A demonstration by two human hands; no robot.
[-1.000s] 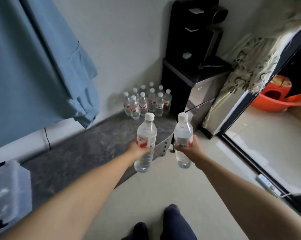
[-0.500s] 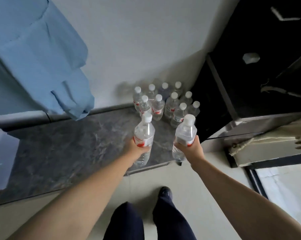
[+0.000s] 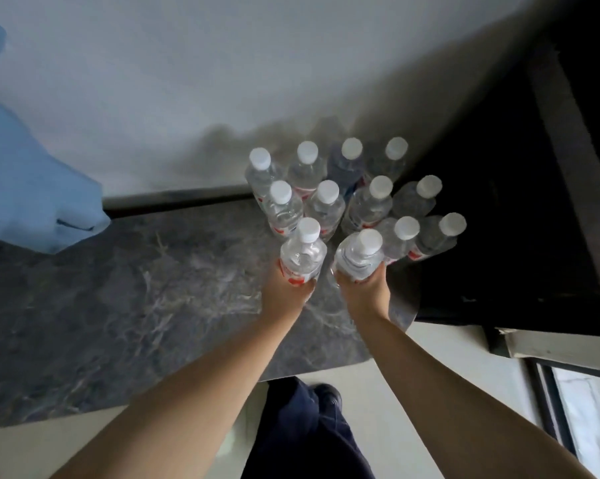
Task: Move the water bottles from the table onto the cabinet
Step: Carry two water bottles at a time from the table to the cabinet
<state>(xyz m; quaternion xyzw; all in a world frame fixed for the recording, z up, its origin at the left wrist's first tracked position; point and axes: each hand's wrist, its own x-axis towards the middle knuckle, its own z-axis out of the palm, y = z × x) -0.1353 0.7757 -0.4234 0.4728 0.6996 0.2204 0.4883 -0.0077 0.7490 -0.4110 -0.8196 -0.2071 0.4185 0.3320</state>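
My left hand (image 3: pixel 284 292) grips a clear water bottle (image 3: pixel 303 252) with a white cap and red label, held upright over the dark marbled cabinet top (image 3: pixel 129 299). My right hand (image 3: pixel 365 292) grips a second clear bottle (image 3: pixel 359 257), tilted slightly right. Both bottles are right at the near edge of a cluster of several standing bottles (image 3: pixel 346 195) at the cabinet's far right corner by the wall. Whether the held bottles touch the cabinet top is hidden by my hands.
A black appliance (image 3: pixel 519 209) stands directly right of the bottle cluster. Blue cloth (image 3: pixel 32 188) hangs over the cabinet at the left. The white wall (image 3: pixel 222 81) backs the cabinet. My dark trousers and shoe (image 3: pixel 312 426) show on the pale floor below the cabinet edge.
I have stepped closer and both hands have carried their bottles forward and down over the cabinet top, up against the standing cluster. The view now looks more steeply down.
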